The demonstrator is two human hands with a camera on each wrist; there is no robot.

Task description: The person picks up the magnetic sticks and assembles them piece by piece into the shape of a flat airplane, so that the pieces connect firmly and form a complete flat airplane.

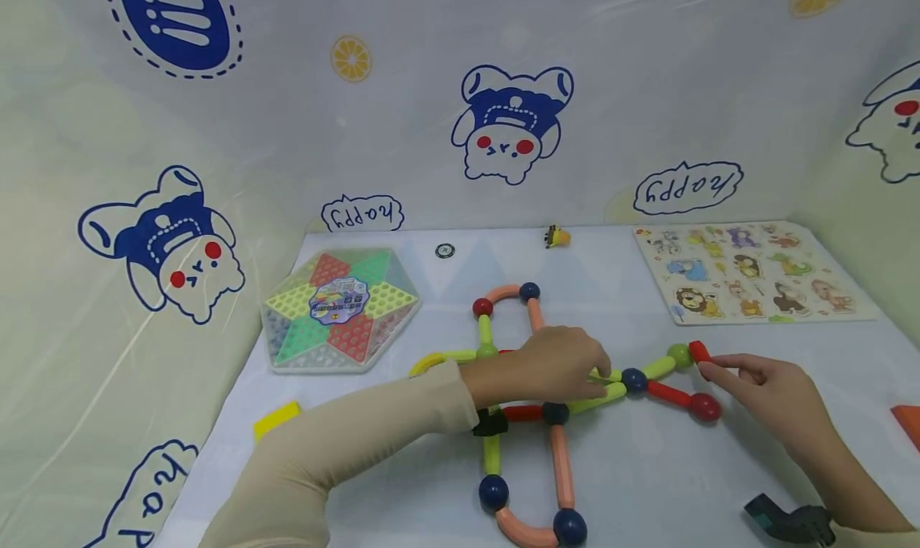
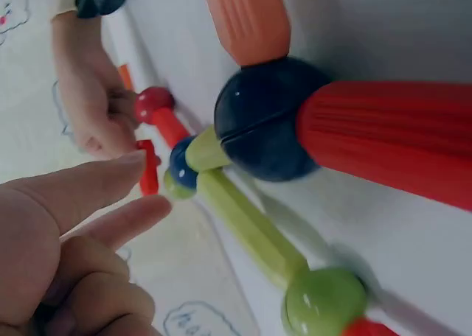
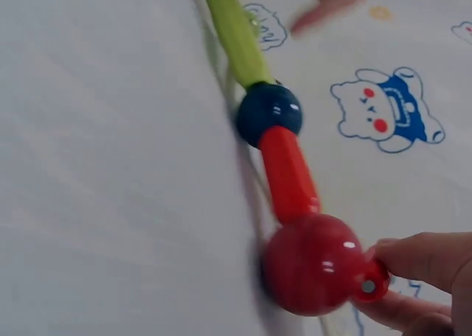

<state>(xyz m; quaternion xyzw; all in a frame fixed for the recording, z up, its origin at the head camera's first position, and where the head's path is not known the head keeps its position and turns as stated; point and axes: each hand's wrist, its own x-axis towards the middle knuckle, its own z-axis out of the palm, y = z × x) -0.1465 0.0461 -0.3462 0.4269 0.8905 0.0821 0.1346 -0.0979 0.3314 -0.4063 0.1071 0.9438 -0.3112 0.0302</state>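
Note:
A flat figure of magnetic rods and balls lies on the white table. Between thumb and fingertips my right hand (image 1: pixel 762 388) pinches a short red magnetic rod (image 1: pixel 699 351), close to the green ball (image 1: pixel 680 356). In the right wrist view the metal end of this red rod (image 3: pixel 371 286) shows. My left hand (image 1: pixel 561 366) is over the yellow-green rods (image 1: pixel 600 397), thumb and index apart with nothing between them, the other fingers curled. Those rods meet at a dark blue ball (image 1: pixel 635 381), from which a red rod (image 1: pixel 668 394) runs to a red ball (image 1: pixel 705 407).
Behind on the left lies a hexagonal checkers board (image 1: pixel 384 292); an animal puzzle board (image 1: pixel 769 272) lies back right. A small yellow toy (image 1: pixel 557 236) and a round dark disc (image 1: pixel 445 251) are near the back edge. An orange piece (image 1: pixel 909 424) sits far right, a yellow piece (image 1: pixel 276 420) left.

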